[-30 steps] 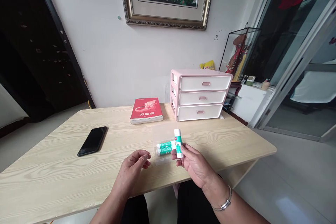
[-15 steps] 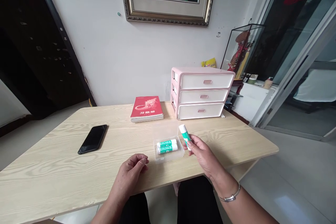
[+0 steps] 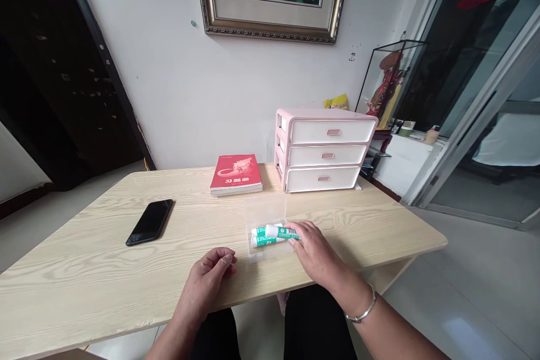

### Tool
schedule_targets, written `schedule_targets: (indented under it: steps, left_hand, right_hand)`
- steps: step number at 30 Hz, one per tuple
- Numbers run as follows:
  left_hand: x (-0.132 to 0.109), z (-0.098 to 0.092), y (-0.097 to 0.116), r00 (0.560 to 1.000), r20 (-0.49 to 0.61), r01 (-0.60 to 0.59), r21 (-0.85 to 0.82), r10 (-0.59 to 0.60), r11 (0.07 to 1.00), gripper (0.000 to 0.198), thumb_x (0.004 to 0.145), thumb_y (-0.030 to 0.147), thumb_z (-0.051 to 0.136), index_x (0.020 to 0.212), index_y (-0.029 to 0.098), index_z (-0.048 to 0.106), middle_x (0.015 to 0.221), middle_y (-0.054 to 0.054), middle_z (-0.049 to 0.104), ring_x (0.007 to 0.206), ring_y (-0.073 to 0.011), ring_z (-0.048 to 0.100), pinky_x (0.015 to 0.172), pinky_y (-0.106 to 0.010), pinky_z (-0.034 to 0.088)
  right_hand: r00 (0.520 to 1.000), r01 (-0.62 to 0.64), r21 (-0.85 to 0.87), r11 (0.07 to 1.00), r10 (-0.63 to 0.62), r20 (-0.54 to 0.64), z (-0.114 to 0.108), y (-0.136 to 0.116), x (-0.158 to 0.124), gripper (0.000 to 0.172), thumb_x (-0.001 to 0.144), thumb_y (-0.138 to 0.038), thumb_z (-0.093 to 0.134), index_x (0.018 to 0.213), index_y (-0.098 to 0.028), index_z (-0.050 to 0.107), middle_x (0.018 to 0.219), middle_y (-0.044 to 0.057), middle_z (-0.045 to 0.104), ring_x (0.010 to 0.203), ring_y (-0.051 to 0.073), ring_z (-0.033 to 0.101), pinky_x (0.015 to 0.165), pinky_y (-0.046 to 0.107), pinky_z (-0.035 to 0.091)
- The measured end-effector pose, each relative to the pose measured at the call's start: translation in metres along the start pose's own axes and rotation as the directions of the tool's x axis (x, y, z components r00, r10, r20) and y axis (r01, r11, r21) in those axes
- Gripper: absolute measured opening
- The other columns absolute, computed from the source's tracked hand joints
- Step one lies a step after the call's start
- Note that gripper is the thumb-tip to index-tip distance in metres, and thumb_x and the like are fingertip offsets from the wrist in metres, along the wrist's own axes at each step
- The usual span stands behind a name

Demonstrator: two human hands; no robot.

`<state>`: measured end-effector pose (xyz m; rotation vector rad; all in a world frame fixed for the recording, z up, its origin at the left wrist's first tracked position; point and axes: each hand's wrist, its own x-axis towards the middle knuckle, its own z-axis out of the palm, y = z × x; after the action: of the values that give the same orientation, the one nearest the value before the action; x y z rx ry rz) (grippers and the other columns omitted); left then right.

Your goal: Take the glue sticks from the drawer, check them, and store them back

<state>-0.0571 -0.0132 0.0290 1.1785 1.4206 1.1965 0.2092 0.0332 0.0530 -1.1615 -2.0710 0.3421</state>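
Note:
Between the thumb and fingers of my right hand [image 3: 317, 253] is a white-and-green glue stick [image 3: 279, 232], its white capped end pointing left. It lies nearly level over two similar glue sticks [image 3: 265, 242] in a clear plastic box [image 3: 258, 257]; whether it touches them I cannot tell. The box's clear lid [image 3: 265, 209] stands raised at the back. My fingers cover the box's right side. To the left of the box, my left hand [image 3: 211, 273] rests at the table's front edge, fingers curled and thumb against them, with nothing visible inside.
A red book [image 3: 236, 172] lies behind the box. Right of it stands a pink-and-white drawer unit [image 3: 327, 156]. A black phone [image 3: 149, 223] lies on the left part of the wooden table [image 3: 84, 270]. Above, a framed picture [image 3: 270, 31] hangs on the wall.
My right hand has moved left and slightly down, bringing the glue stick over the box and tipping it from steeply slanted to nearly level. My left hand has hardly moved.

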Motion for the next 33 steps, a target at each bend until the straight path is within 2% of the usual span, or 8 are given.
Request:
schedule_targets:
  steps: [4,7,14,25,29,33]
  left_hand:
    - [-0.001,-0.001,-0.004,1.000,0.018,-0.002,0.000,0.002,1.000,0.036,0.080,0.056,0.063,0.085,0.021,0.067,0.084,-0.003,0.070,0.077,-0.0196,0.060,0.075,-0.028,0.044]
    - [-0.004,-0.002,-0.005,1.000,0.030,0.003,0.036,-0.004,0.999,0.037,0.082,0.057,0.062,0.087,0.021,0.067,0.077,-0.002,0.068,0.080,-0.0202,0.059,0.076,-0.028,0.043]
    - [-0.004,-0.004,-0.009,0.998,0.058,-0.033,0.040,0.030,0.999,0.035,0.085,0.056,0.060,0.089,0.022,0.067,0.075,-0.001,0.067,0.085,-0.0212,0.062,0.078,-0.027,0.042]
    - [-0.004,-0.004,-0.011,0.997,0.055,-0.063,0.086,0.058,0.994,0.035,0.087,0.055,0.057,0.089,0.021,0.068,0.078,-0.002,0.067,0.084,-0.0219,0.062,0.076,-0.028,0.042]
    - [-0.005,-0.005,-0.011,0.996,0.066,-0.059,0.090,0.053,0.994,0.035,0.087,0.055,0.056,0.089,0.022,0.067,0.078,-0.002,0.066,0.087,-0.0224,0.062,0.079,-0.029,0.041]
    - [-0.005,-0.004,-0.011,0.997,0.064,-0.050,0.083,0.045,0.995,0.035,0.086,0.056,0.057,0.088,0.022,0.066,0.078,-0.002,0.066,0.087,-0.0222,0.061,0.079,-0.029,0.042]
  right_hand:
    - [0.990,0.142,-0.151,0.978,-0.138,0.040,0.011,-0.006,0.003,0.040,0.089,-0.007,0.053,0.124,-0.026,0.058,0.119,0.007,0.064,0.123,0.026,0.049,0.108,0.047,0.038]
    - [0.981,0.192,-0.199,0.961,-0.182,0.070,0.019,-0.003,0.006,0.037,0.089,-0.007,0.053,0.122,-0.024,0.057,0.118,0.008,0.064,0.124,0.026,0.048,0.108,0.048,0.039]
    - [0.981,0.180,-0.231,0.956,-0.157,0.114,0.023,-0.003,0.009,0.031,0.089,-0.008,0.056,0.116,-0.022,0.060,0.116,0.009,0.065,0.123,0.026,0.051,0.108,0.047,0.041]
    - [0.978,0.161,-0.228,0.960,-0.125,0.166,0.025,0.001,0.008,0.032,0.091,-0.011,0.054,0.121,-0.020,0.061,0.118,0.009,0.065,0.126,0.028,0.048,0.112,0.050,0.037]
    - [0.973,0.191,-0.206,0.960,-0.158,0.169,0.026,0.005,0.008,0.030,0.095,-0.015,0.049,0.120,-0.023,0.063,0.115,0.008,0.066,0.124,0.026,0.049,0.111,0.049,0.038]
    - [0.967,0.232,-0.152,0.961,-0.211,0.141,0.030,0.006,0.006,0.035,0.095,-0.013,0.046,0.122,-0.026,0.064,0.117,0.006,0.066,0.125,0.024,0.049,0.111,0.046,0.039]
